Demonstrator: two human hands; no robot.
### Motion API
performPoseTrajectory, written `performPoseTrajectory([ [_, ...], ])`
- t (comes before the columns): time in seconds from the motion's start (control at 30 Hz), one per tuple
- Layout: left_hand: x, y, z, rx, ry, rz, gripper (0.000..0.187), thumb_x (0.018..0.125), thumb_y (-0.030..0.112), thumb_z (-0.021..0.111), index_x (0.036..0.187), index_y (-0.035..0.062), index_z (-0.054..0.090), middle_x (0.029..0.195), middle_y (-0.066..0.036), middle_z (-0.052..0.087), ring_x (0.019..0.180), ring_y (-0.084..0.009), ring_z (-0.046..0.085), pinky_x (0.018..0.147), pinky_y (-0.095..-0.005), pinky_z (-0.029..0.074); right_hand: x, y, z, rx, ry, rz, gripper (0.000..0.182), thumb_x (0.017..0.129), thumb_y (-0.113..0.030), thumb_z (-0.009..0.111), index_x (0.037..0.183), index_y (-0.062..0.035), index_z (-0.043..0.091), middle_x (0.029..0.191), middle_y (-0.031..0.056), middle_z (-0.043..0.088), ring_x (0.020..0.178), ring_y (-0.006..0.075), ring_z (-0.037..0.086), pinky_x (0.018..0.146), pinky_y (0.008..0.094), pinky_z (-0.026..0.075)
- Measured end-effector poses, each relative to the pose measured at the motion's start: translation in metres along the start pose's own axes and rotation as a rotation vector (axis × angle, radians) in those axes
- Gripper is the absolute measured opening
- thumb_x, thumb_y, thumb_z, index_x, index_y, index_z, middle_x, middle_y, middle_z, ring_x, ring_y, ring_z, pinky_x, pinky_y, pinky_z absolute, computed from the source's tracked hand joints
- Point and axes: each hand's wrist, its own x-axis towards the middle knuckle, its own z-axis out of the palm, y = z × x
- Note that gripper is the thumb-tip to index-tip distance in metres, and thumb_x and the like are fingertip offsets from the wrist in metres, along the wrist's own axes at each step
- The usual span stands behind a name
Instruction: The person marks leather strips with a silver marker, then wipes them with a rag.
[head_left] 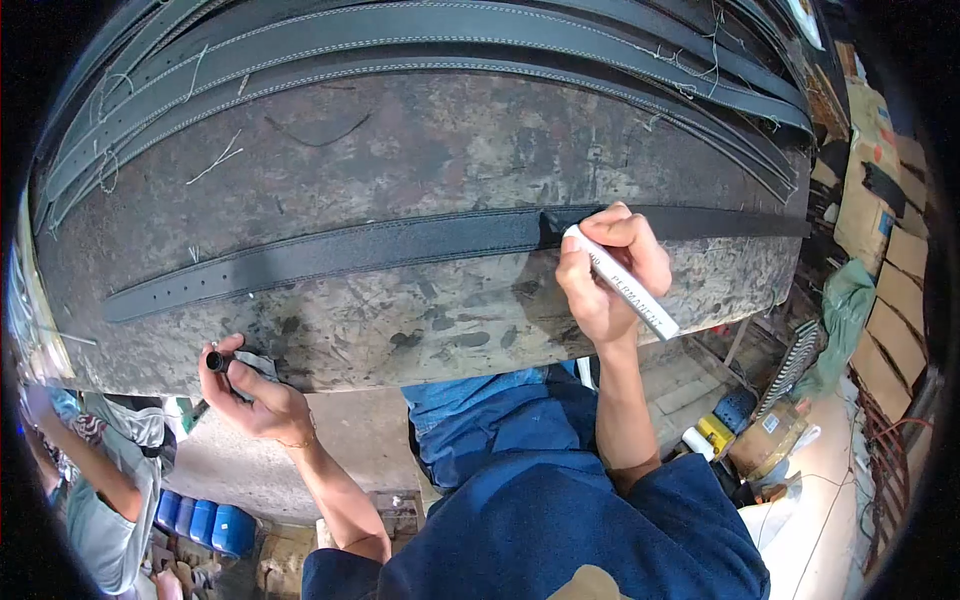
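Observation:
A dark leather belt (390, 246) lies across the worn table, with punched holes near its left end and stitching along its edges. My right hand (612, 275) is closed around a white permanent marker (630, 293). The marker's tip end is over the belt, beside a black patch; my fingers hide whether it touches. At the table's front edge, my left hand (250, 398) pinches a small black marker cap (215, 361), its round opening facing up. A greyish scrap (261, 366), perhaps cloth, shows behind these fingers.
Several stitched belts (430, 32) with loose thread ends lie along the far side of the table (430, 330). Another person (110, 500) is at the left. Blue containers (233, 528) and cardboard (893, 330) stand around the floor.

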Motion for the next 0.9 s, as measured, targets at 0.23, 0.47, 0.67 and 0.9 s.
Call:
performPoseTrajectory([
  [0.23, 0.001, 0.000, 0.002, -0.019, 0.017, -0.011, 0.031, 0.103, 0.013, 0.050, 0.125, -0.0080, 0.051, 0.100, -0.017, 0.065, 0.090, -0.0221, 0.060, 0.091, -0.0374, 0.048, 0.001, -0.002, 0.002, 0.018, 0.035, 0.043, 0.019, 0.069, 0.004, 0.072, 0.077, 0.0022, 0.055, 0.072, 0.0128, 0.063, 0.056, 0.0138, 0.056, 0.048, 0.0244, 0.043],
  [0.47, 0.000, 0.008, 0.004, 0.002, 0.027, -0.081, 0.030, 0.102, 0.010, 0.049, 0.126, -0.0076, 0.049, 0.101, -0.016, 0.062, 0.091, -0.0218, 0.058, 0.087, -0.0357, 0.048, 0.001, -0.008, 0.002, -0.031, 0.038, 0.074, 0.017, 0.075, 0.004, 0.070, 0.084, 0.0034, 0.056, 0.075, 0.0118, 0.061, 0.059, 0.0132, 0.055, 0.052, 0.0247, 0.043],
  [0.67, 0.003, 0.007, -0.002, 0.090, -0.039, -0.005, 0.028, 0.099, 0.004, 0.049, 0.125, -0.0084, 0.049, 0.097, -0.016, 0.063, 0.085, -0.0228, 0.059, 0.083, -0.0368, 0.049, 0.010, -0.042, 0.041, 0.229, -0.058, -0.015, 0.021, 0.075, 0.003, 0.072, 0.089, 0.0027, 0.056, 0.075, 0.0104, 0.063, 0.060, 0.0120, 0.054, 0.053, 0.0242, 0.041],
  [0.9, 0.000, 0.001, -0.001, -0.003, -0.036, -0.042, 0.026, 0.100, 0.005, 0.050, 0.122, -0.0088, 0.051, 0.094, -0.016, 0.065, 0.081, -0.0236, 0.062, 0.079, -0.0357, 0.052, 0.002, -0.044, 0.079, 0.143, -0.110, 0.018, 0.023, 0.067, 0.003, 0.076, 0.078, -0.0007, 0.056, 0.068, 0.0115, 0.061, 0.054, 0.0176, 0.056, 0.048, 0.0259, 0.042],
])
